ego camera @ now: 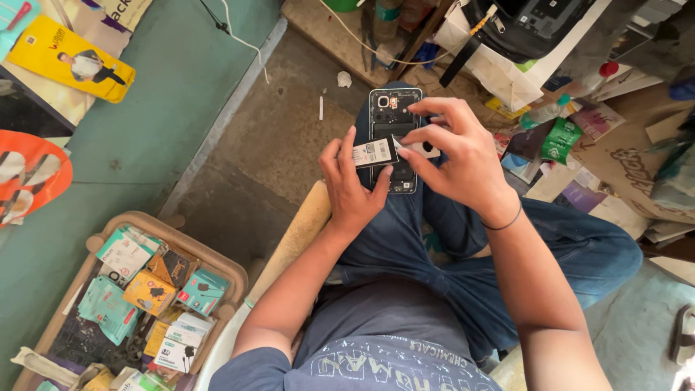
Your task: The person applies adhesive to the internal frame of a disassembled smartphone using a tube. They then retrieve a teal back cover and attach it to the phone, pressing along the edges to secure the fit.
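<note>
A smartphone (394, 107) with its back cover off rests lengthwise on my blue-jeaned knee, camera end away from me. My left hand (352, 185) grips its left side and lower end, thumb and fingers around the frame. A flat black battery with a white label (375, 152) is tilted up out of the phone's middle. My right hand (457, 156) comes in from the right, fingertips pinching the battery's right edge and a white strip there. A thin black band circles my right wrist.
A wooden-rimmed tray (217, 261) of small boxed accessories sits at lower left. Packets, papers and a cardboard sheet (630, 156) lie on the floor to the right. A black bag (528, 25) stands above. A green mat (166, 101) covers the left floor.
</note>
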The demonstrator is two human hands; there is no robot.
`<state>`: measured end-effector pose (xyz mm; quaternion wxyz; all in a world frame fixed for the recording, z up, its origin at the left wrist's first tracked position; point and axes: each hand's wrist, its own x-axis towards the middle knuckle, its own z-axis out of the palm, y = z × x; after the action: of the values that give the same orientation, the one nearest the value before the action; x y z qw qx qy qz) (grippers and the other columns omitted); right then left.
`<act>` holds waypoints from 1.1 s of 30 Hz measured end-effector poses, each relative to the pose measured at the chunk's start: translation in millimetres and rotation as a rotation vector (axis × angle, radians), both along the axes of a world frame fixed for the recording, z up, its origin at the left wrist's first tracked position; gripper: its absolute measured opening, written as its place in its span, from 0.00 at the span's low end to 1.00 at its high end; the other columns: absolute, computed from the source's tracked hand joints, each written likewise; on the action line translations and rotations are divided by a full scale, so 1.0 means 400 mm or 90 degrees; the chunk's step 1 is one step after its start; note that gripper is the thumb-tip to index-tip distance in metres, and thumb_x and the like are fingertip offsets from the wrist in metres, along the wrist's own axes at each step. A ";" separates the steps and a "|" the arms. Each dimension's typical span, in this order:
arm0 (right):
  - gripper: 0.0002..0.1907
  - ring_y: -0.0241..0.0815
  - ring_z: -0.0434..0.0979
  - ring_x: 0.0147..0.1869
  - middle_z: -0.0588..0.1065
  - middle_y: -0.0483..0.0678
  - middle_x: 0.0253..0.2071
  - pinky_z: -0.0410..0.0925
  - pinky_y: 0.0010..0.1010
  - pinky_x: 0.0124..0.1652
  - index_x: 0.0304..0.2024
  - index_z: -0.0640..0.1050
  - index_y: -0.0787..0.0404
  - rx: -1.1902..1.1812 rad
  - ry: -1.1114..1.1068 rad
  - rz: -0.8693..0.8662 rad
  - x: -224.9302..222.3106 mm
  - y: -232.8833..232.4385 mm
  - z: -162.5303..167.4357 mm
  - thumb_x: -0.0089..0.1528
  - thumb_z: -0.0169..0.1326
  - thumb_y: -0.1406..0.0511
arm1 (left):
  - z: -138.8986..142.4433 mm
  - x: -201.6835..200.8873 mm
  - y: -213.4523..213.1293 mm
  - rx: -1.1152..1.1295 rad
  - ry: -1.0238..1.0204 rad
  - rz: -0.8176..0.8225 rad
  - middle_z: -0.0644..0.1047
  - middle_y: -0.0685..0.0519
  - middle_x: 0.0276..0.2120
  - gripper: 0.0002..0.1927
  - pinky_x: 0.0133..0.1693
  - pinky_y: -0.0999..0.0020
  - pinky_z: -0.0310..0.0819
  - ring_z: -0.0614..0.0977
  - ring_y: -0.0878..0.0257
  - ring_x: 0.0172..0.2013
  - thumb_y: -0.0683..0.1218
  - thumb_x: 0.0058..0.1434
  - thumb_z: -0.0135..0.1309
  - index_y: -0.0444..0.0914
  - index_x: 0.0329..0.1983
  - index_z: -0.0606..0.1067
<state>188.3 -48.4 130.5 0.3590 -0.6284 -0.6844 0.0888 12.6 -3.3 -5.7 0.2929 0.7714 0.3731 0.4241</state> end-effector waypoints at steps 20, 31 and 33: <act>0.06 0.45 0.81 0.42 0.74 0.52 0.38 0.78 0.42 0.45 0.46 0.65 0.60 0.326 0.818 -0.165 0.119 -0.032 0.023 0.73 0.46 0.64 | 0.004 -0.005 0.001 -0.006 0.024 0.000 0.61 0.37 0.62 0.47 0.65 0.49 0.62 0.66 0.42 0.61 0.51 0.61 0.66 0.33 0.76 0.55; 0.28 0.57 0.80 0.49 0.76 0.55 0.47 0.72 0.40 0.46 0.48 0.73 0.63 0.004 0.094 0.042 -0.008 0.011 0.051 0.48 0.71 0.65 | 0.002 -0.009 0.003 0.007 0.008 0.000 0.60 0.36 0.63 0.46 0.66 0.49 0.62 0.66 0.41 0.63 0.51 0.61 0.66 0.32 0.75 0.56; 0.27 0.55 0.82 0.47 0.79 0.51 0.44 0.73 0.39 0.43 0.50 0.76 0.61 -0.143 0.100 0.009 -0.027 0.022 0.040 0.50 0.71 0.68 | 0.002 -0.010 0.006 0.004 0.014 0.001 0.60 0.36 0.65 0.45 0.67 0.48 0.62 0.65 0.40 0.65 0.49 0.61 0.65 0.32 0.75 0.56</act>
<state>177.4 -39.5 146.3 0.3386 -0.6505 -0.6445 0.2166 8.4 -0.8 -4.9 0.2859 0.7768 0.3755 0.4169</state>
